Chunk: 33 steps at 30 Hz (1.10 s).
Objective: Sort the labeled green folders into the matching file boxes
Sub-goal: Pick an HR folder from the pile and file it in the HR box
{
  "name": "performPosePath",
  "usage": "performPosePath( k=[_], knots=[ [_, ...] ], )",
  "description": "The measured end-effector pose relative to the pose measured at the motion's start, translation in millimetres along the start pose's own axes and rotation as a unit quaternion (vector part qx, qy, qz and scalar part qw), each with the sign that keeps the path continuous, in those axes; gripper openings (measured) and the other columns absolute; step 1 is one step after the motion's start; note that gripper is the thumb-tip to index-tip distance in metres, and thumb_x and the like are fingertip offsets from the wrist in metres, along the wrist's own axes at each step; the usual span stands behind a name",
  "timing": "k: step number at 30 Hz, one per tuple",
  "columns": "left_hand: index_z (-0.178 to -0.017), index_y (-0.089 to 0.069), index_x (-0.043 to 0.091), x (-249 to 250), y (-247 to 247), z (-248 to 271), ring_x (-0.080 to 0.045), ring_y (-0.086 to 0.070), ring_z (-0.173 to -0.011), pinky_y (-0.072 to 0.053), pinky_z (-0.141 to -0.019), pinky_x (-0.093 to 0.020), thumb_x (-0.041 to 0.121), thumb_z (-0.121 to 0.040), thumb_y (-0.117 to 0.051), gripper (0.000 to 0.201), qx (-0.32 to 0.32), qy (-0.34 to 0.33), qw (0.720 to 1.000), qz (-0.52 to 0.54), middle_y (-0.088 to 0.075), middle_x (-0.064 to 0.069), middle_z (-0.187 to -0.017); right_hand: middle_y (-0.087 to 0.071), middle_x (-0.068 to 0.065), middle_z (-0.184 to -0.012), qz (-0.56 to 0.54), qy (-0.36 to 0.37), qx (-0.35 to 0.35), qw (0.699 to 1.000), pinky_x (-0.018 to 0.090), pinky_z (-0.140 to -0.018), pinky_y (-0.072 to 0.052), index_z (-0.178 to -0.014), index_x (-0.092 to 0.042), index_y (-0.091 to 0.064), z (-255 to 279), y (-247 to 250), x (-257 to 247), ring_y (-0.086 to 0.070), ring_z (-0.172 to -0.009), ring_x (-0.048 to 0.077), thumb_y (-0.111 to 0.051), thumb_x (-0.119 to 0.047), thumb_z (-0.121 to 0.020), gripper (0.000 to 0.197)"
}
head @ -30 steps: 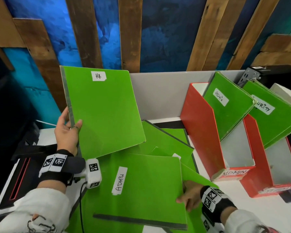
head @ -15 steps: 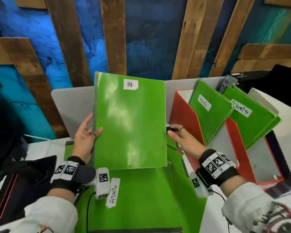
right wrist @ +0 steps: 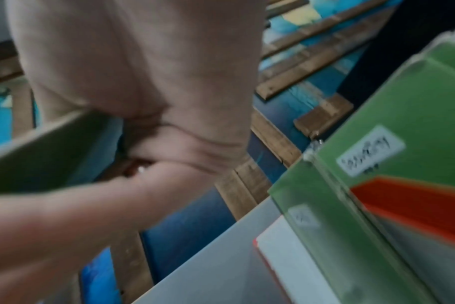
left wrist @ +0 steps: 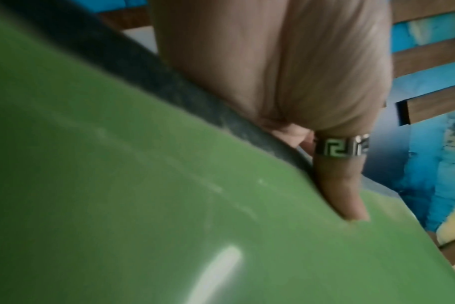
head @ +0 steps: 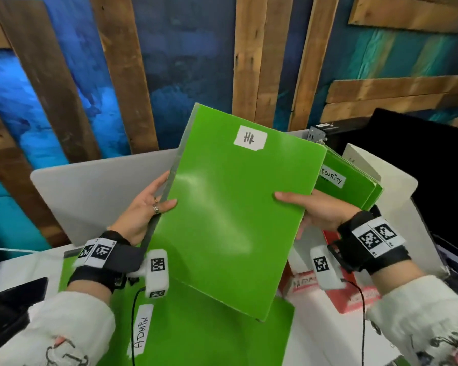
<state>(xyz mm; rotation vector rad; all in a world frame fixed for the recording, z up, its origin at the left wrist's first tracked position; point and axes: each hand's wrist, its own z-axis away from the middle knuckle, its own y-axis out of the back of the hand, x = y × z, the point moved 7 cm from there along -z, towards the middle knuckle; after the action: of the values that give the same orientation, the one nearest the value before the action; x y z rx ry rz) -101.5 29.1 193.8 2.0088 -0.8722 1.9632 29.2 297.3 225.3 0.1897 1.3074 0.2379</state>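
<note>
Right hand (head: 319,211) now joined left hand (head: 143,212) on HR folder (head: 230,215); fingers of both grasping its edges, tilted.

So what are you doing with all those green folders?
A person is sorting green folders by their labels. Right now both hands hold up the folder marked HR: the left hand grips its spine edge and the right hand pinches the other side. Below it, an ADMIN folder lies on the table. Off to the right, a SECURITY folder already stands in a red file box. The HR folder is not yet in any box.
</note>
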Motion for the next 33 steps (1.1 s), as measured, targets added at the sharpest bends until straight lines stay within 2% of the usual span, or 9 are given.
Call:
performPosePath(
  k=[2, 5, 8, 12, 16, 22, 27, 30, 33],
  knots=[
    [-0.122, -0.052, 0.038, -4, -21, -13, -0.014, -0.068, -0.100, -0.056, -0.083, -0.028, 0.033, -0.034, -0.094, 0.098, -0.019, 0.012, 1.000, -0.012, -0.069, 0.003, -0.114, -0.074, 0.010, -0.100, 0.074, -0.030, -0.030, 0.996, 0.031, -0.065, -0.057, -0.122, -0.021, -0.051, 19, 13, 0, -0.067, -0.052, 0.026, -0.071, -0.074, -0.050, 0.091],
    [-0.132, -0.043, 0.037, -10, -60, -33, -0.013, -0.070, -0.095, -0.058, -0.078, -0.030, 0.014, -0.061, -0.081, 0.083, -0.037, 0.021, 0.999, -0.022, -0.072, 0.004, -0.108, -0.071, -0.003, -0.056, 0.100, -0.024, 0.007, 0.995, 0.037, -0.067, -0.057, -0.126, -0.023, -0.043, 39, 42, -2, -0.058, -0.035, 0.015, -0.051, -0.049, -0.085, 0.049],
    [-0.137, -0.036, 0.035, -15, -91, -58, -0.016, -0.070, -0.090, -0.058, -0.081, -0.033, 0.000, -0.088, -0.054, 0.063, 0.006, 0.011, 0.998, -0.063, -0.071, -0.004, -0.107, -0.070, -0.005, -0.056, 0.088, 0.024, 0.067, 0.994, 0.024, -0.037, -0.049, -0.132, -0.011, -0.037, 54, 73, -6, -0.058, -0.034, 0.020, -0.049, -0.036, -0.090, 0.050],
    [-0.135, -0.043, 0.022, -22, -114, -86, -0.023, -0.057, -0.103, -0.047, -0.094, -0.039, 0.012, -0.093, -0.053, 0.044, 0.149, -0.048, 0.975, -0.161, -0.058, -0.019, -0.119, -0.066, 0.004, -0.046, 0.071, 0.074, 0.171, 0.980, 0.027, -0.037, -0.046, -0.126, -0.009, -0.041, 79, 118, -11, -0.055, -0.030, 0.020, -0.047, -0.033, -0.093, 0.041],
    [-0.135, -0.041, 0.006, -54, -139, -102, -0.020, -0.050, -0.109, -0.039, -0.094, -0.029, 0.012, -0.093, -0.053, 0.044, 0.226, -0.036, 0.953, -0.197, -0.051, -0.020, -0.128, -0.067, 0.012, -0.054, 0.031, 0.105, 0.301, 0.947, 0.032, -0.044, -0.048, -0.128, -0.006, -0.041, 100, 180, -5, -0.055, -0.031, 0.018, -0.048, -0.043, -0.090, 0.054],
    [-0.137, -0.030, 0.008, -145, -175, -128, -0.037, -0.052, -0.120, -0.043, -0.100, -0.052, 0.010, -0.091, -0.055, 0.053, 0.126, 0.123, 0.948, -0.265, -0.049, -0.020, -0.136, -0.060, 0.008, -0.039, -0.037, 0.159, 0.421, 0.892, 0.026, -0.053, -0.052, -0.104, -0.001, -0.052, 107, 249, 13, -0.058, -0.037, 0.013, -0.041, -0.052, -0.092, 0.053],
    [-0.135, -0.027, 0.014, -200, -170, -153, -0.039, -0.055, -0.113, -0.047, -0.094, -0.055, 0.014, -0.092, -0.047, 0.047, 0.075, 0.198, 0.919, -0.332, -0.050, -0.019, -0.129, -0.064, -0.002, -0.043, -0.027, 0.133, 0.463, 0.876, 0.029, -0.086, -0.047, -0.066, -0.011, -0.057, 95, 278, 31, -0.065, -0.071, 0.024, -0.027, -0.061, -0.093, 0.064],
    [-0.141, -0.014, 0.028, -219, -159, -165, -0.042, -0.055, -0.116, -0.047, -0.094, -0.057, 0.020, -0.088, -0.048, 0.064, 0.063, 0.209, 0.898, -0.382, -0.045, -0.020, -0.139, -0.064, -0.009, -0.044, -0.033, 0.086, 0.466, 0.880, 0.006, -0.071, -0.041, -0.065, -0.010, -0.059, 82, 287, 47, -0.063, -0.059, 0.003, -0.020, -0.066, -0.091, 0.073],
    [-0.146, -0.010, 0.026, -226, -151, -171, -0.044, -0.052, -0.119, -0.045, -0.096, -0.057, 0.018, -0.091, -0.046, 0.066, 0.067, 0.213, 0.891, -0.395, -0.042, -0.022, -0.142, -0.062, -0.011, -0.042, -0.013, 0.051, 0.462, 0.885, 0.012, -0.068, -0.039, -0.063, -0.012, -0.061, 72, 291, 62, -0.060, -0.062, 0.008, -0.016, -0.068, -0.090, 0.077]
  ],
)
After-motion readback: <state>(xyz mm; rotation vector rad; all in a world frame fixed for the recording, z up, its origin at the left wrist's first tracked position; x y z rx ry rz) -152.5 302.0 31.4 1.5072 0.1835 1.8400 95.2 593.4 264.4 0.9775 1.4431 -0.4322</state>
